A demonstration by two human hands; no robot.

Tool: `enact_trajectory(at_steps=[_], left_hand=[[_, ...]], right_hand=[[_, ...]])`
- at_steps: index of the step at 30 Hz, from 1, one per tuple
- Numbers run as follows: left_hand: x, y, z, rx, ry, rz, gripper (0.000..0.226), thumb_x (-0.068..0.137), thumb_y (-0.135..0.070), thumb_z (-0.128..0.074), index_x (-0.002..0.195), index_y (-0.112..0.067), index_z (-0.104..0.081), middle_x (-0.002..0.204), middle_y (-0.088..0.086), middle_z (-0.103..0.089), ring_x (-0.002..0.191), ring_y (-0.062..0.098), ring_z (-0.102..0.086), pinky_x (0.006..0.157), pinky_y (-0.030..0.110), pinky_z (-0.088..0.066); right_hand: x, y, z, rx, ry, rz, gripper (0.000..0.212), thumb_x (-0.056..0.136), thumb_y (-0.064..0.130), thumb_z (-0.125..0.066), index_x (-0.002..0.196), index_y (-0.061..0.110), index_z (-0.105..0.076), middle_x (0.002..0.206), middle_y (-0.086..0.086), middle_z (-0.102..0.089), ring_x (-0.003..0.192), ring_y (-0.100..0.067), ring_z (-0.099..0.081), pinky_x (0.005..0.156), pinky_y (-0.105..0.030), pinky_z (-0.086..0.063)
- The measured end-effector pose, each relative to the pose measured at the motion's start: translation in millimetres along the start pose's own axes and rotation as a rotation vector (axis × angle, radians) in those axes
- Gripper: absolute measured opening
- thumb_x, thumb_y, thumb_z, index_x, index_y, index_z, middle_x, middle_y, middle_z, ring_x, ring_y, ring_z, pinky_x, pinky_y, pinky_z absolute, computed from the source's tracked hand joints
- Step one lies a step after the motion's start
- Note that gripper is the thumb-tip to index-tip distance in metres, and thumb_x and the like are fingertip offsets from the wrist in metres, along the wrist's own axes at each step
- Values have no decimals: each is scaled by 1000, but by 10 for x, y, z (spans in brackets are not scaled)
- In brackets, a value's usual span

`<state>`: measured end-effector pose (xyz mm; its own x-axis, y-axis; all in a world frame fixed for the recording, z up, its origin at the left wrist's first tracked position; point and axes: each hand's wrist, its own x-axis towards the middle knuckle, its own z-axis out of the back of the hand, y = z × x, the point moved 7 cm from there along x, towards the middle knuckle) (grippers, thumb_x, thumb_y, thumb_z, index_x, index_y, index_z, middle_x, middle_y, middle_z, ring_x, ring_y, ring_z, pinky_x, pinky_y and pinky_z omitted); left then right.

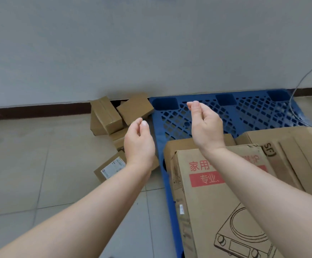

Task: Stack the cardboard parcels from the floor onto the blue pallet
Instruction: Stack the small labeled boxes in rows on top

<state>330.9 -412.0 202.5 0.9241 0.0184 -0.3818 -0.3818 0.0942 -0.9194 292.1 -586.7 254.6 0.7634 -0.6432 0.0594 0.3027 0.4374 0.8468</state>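
Note:
The blue pallet (173, 120) lies on the floor against the wall, right of centre. On its near part rest a large printed cardboard box (212, 211) and a flattened SF carton (291, 155). Several small cardboard parcels lie on the tiles left of the pallet: a taped one (107, 114), a plain one (135, 108) and a labelled one (110, 167). My left hand (139, 144) hovers above the floor parcels, fingers loosely curled, holding nothing. My right hand (205, 125) is raised over the pallet, fingers relaxed and empty.
A grey wall (151, 43) with a dark skirting board runs behind everything. A thin grey cable (300, 84) hangs down the wall onto the pallet's far right corner. Beige floor tiles (30, 164) spread out to the left.

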Motion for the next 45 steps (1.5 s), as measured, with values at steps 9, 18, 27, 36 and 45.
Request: enact_trajectory(at_steps=[9,18,27,36,45], left_hand=[[834,497,1009,100,-99,34,32,101,-30,-37,70,-31,-44,72,-16,-42,65,0,-40,60,12,-32],[1583,1611,1350,250,-152,88,34,98,-33,-39,87,-7,-57,77,-8,-46,75,13,-40,59,23,-30],[2285,2857,1340,394,-134,77,25,99,-33,-38,84,-16,-50,81,1,-44,75,16,-37,62,30,-29],[2896,3706,1200,572,-49,-25,32,100,-28,-37,74,-15,-51,69,9,-44,73,28,-39,63,35,-33],[3169,4282,1276,891,112,-28,25,101,-30,-29,89,-26,-51,91,2,-57,112,35,-53,87,37,-39]], right_hand=[[-286,-65,-1366,31,65,-128,44,100,38,-31,100,7,-63,102,-6,-67,96,-18,-59,75,-23,-41],[-587,-1043,-2386,-28,127,-316,46,100,40,-28,76,15,-57,74,2,-58,72,-13,-51,65,-28,-37],[-855,-2341,-3354,-104,194,-461,45,100,40,-28,63,20,-42,64,5,-47,69,-15,-47,63,-30,-34],[-1017,-3262,-4189,-138,216,-571,47,101,36,-24,102,6,-60,104,-12,-64,101,-32,-55,77,-33,-37],[-1100,-3704,-4617,-93,227,-600,36,101,26,-26,131,17,-44,127,-6,-56,117,-28,-49,79,-27,-29]])
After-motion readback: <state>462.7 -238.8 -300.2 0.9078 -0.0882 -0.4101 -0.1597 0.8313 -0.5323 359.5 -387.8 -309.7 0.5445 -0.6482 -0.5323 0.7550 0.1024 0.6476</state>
